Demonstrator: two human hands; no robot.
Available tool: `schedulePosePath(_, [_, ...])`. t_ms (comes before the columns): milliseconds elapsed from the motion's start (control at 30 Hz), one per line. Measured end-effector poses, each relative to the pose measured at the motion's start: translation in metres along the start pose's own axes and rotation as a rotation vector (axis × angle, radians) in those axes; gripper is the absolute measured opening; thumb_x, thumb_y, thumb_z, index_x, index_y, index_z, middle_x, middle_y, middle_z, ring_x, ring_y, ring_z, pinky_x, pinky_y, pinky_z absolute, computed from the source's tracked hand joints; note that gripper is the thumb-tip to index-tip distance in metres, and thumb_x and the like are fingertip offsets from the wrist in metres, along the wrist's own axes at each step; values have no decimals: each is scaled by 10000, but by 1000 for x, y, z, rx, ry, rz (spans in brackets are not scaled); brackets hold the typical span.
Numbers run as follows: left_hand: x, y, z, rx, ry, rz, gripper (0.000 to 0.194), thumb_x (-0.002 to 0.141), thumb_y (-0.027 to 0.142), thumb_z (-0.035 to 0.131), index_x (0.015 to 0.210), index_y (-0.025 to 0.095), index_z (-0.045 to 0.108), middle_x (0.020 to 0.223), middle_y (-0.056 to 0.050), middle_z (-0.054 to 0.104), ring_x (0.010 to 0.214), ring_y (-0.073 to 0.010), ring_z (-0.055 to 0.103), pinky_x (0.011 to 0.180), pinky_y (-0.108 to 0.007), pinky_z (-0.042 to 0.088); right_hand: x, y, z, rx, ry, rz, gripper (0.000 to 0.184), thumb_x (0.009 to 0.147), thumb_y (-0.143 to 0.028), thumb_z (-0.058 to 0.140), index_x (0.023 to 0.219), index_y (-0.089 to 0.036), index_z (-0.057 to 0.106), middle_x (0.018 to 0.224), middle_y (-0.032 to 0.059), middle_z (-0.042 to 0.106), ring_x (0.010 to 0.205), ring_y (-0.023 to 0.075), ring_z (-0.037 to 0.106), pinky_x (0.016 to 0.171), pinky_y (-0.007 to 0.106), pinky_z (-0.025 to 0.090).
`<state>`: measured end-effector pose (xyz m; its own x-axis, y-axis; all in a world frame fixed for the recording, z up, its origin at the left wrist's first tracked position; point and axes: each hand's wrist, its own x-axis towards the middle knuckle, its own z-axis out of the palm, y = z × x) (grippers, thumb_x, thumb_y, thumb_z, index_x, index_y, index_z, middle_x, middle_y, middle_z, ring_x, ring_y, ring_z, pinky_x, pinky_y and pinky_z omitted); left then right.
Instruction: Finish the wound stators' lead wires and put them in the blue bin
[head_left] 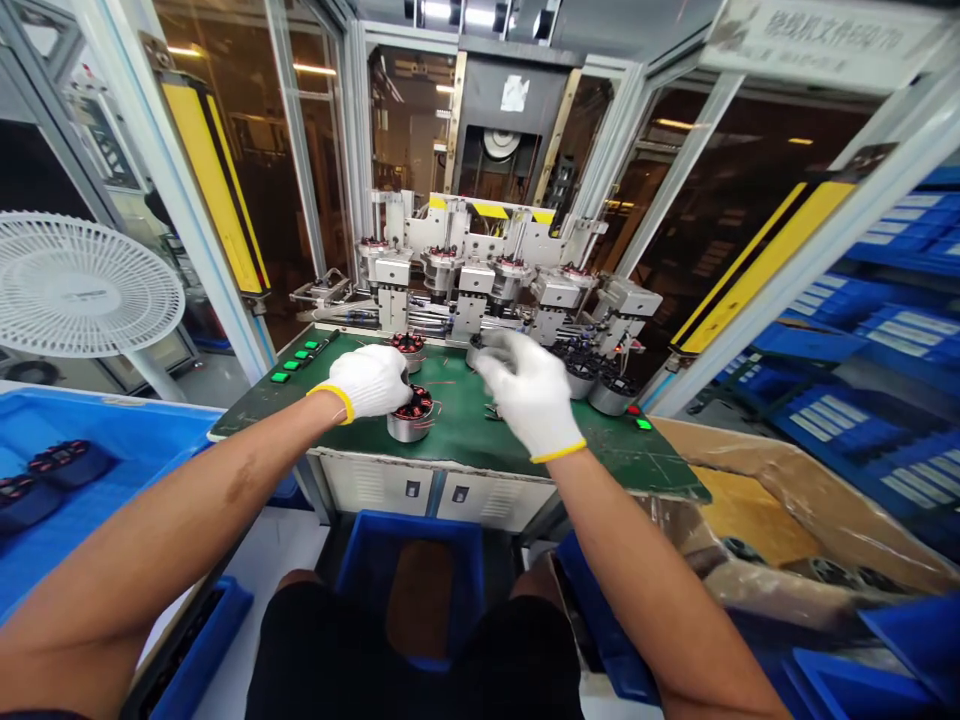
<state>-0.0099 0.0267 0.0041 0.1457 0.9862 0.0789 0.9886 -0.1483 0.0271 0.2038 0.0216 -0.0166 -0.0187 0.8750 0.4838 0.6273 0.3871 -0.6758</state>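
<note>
My left hand (pixel 371 380), in a white glove with a yellow cuff, is closed over a round metal stator with copper windings (pixel 411 414) that stands on the green work surface (pixel 465 430). My right hand (pixel 529 390), gloved the same way, hovers above the surface to the right, fingers curled near another stator (pixel 476 350) by the machine; whether it holds anything is unclear. A further wound stator (pixel 409 348) stands behind my left hand.
A winding machine with several heads (pixel 480 275) fills the back of the bench. Unwound dark stators (pixel 600 385) sit at the right. Green buttons (pixel 300 358) line the left edge. A white fan (pixel 82 285), blue bins (pixel 67 470) and a lined cardboard box (pixel 787 520) flank the bench.
</note>
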Motion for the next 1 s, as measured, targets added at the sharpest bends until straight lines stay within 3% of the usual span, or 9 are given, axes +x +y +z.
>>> schedulePosePath(167, [-4, 5, 6, -28, 42, -73, 350, 665, 431, 560, 874, 196, 714, 876, -129, 684, 796, -279, 659, 644, -317, 489, -16, -13, 46, -225, -337, -40, 297, 827, -198, 535, 1105, -216, 639, 1020, 52, 678, 900, 204, 610, 758, 274, 472])
schedulePosePath(300, [-12, -3, 0, -41, 20, -44, 365, 726, 481, 508, 874, 212, 707, 882, -113, 681, 811, -287, 643, 646, -337, 471, -24, 2, 48, -616, -362, -126, 292, 892, -197, 441, 1108, -209, 637, 991, 87, 677, 922, 234, 619, 754, 294, 459])
schedulePosePath(467, [-37, 0, -6, -59, 103, 296, 419, 714, 611, 549, 985, 319, 679, 908, -50, 668, 830, -266, 605, 663, -348, 456, -32, 17, 46, -846, -358, -199, 279, 941, -264, 379, 1111, -245, 599, 904, 70, 679, 762, 236, 642, 686, 329, 456])
schedulePosePath(533, [-46, 6, -4, 12, 169, 475, 327, 720, 499, 609, 958, 289, 690, 916, -65, 657, 887, -277, 590, 737, -376, 456, -33, 18, 49, -865, -337, -199, 268, 942, -267, 377, 1103, -252, 590, 919, 67, 678, 768, 236, 641, 687, 331, 453])
schedulePosePath(600, [-51, 6, 1, 1, 234, 506, 213, 796, 362, 545, 881, 249, 705, 905, -73, 662, 912, -263, 590, 815, -393, 446, -33, 19, 51, -868, -329, -195, 270, 945, -271, 374, 1115, -253, 583, 937, 65, 677, 778, 234, 640, 698, 332, 451])
schedulePosePath(733, [-50, -27, 20, -556, 401, 25, 309, 844, 445, 491, 984, 263, 698, 924, -16, 710, 860, -183, 634, 803, -295, 484, -33, 19, 51, -852, -341, -193, 283, 943, -274, 377, 1140, -241, 577, 978, 67, 672, 826, 230, 636, 722, 317, 446])
schedulePosePath(833, [-43, -58, 48, -1026, 344, -353, 431, 721, 532, 614, 981, 200, 705, 802, -33, 721, 718, -176, 657, 700, -279, 527, -33, 19, 49, -856, -361, -192, 305, 950, -275, 356, 1168, -239, 566, 1008, 71, 666, 859, 228, 632, 755, 320, 443])
schedulePosePath(933, [-38, -76, 64, -1184, 244, -408, 475, 665, 517, 674, 990, 172, 704, 788, -59, 722, 696, -187, 667, 692, -305, 546, -33, 19, 48, -859, -368, -195, 320, 960, -282, 335, 1181, -238, 561, 1035, 71, 662, 868, 226, 630, 785, 328, 439])
schedulePosePath(1000, [-39, -83, 53, -948, 287, -423, 413, 686, 508, 659, 951, 197, 720, 811, -61, 723, 741, -218, 671, 721, -358, 541, -34, 19, 49, -857, -362, -199, 326, 965, -285, 323, 1182, -234, 563, 1052, 74, 659, 875, 224, 629, 792, 326, 438])
